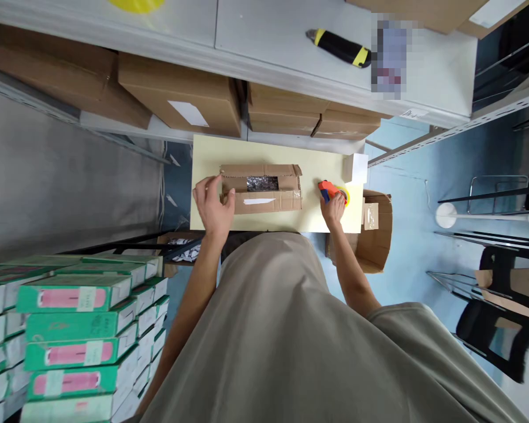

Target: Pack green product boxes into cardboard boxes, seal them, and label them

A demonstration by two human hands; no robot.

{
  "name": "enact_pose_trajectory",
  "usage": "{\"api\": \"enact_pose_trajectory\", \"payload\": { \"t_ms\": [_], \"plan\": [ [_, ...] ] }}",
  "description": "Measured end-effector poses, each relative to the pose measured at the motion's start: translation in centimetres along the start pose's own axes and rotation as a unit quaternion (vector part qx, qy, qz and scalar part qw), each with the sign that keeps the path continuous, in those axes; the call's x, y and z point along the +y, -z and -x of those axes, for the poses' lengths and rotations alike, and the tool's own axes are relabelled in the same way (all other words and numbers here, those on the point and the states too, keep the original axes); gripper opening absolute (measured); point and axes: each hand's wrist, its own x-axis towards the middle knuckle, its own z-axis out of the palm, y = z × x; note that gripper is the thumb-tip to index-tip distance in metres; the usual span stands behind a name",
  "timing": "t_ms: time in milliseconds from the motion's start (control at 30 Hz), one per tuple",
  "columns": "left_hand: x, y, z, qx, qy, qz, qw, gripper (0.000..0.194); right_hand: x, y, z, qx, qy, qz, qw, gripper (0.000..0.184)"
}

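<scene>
As the half-parted left grip [214,210] steadies the carton's [234,188] left end, the right grip [333,211] clasps a tape dispenser [327,188]; flaps [286,201] likely need folding.

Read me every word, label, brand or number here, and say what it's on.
Nothing reads clearly.
Shelf-edge label: handwriting, too small to read.
Green-and-white boxes: printing, too blurred.
White label on shelved carton: nothing legible.
White strip on open cardboard box: nothing legible.
Item beside utility knife: pixelated.
</scene>
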Motion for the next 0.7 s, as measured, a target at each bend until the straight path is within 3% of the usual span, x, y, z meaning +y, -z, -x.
{"api": "enact_pose_trajectory", "payload": {
  "t_ms": [67, 200, 300, 433, 500, 600, 700],
  "plan": [
    [1.1, 0.0, -0.4, -0.016, -0.033, -0.007, 0.999, 0.050, 0.5, -1.1, -0.2, -0.032, -0.031, 0.014, 0.999, 0.057],
    [2.3, -0.4, -1.2, -0.074, -0.080, -0.020, 0.994, 0.055, 0.5, -1.8, -1.0, -0.046, -0.037, -0.009, 0.998, 0.043],
    [2.2, -0.8, -1.7, -0.135, -0.110, -0.031, 0.984, 0.051, 0.8, -0.8, -1.7, -0.057, -0.028, -0.038, 0.997, 0.038],
    [1.0, -1.5, -1.5, -0.174, -0.118, -0.039, 0.977, 0.038, 1.3, 2.5, -2.0, -0.086, 0.022, -0.098, 0.991, 0.041],
    [0.4, -2.0, -1.0, -0.175, -0.112, -0.038, 0.978, 0.036, 1.1, 4.7, -1.9, -0.112, 0.076, -0.205, 0.969, 0.050],
    [-0.2, -3.0, -0.2, -0.159, -0.101, -0.024, 0.982, 0.038, -0.8, 8.3, -1.7, -0.157, 0.154, -0.378, 0.899, 0.066],
    [-0.4, -3.9, 0.5, -0.137, -0.090, 0.003, 0.987, 0.039, -5.2, 11.7, -1.1, -0.226, 0.222, -0.404, 0.858, 0.070]
  ]
}}
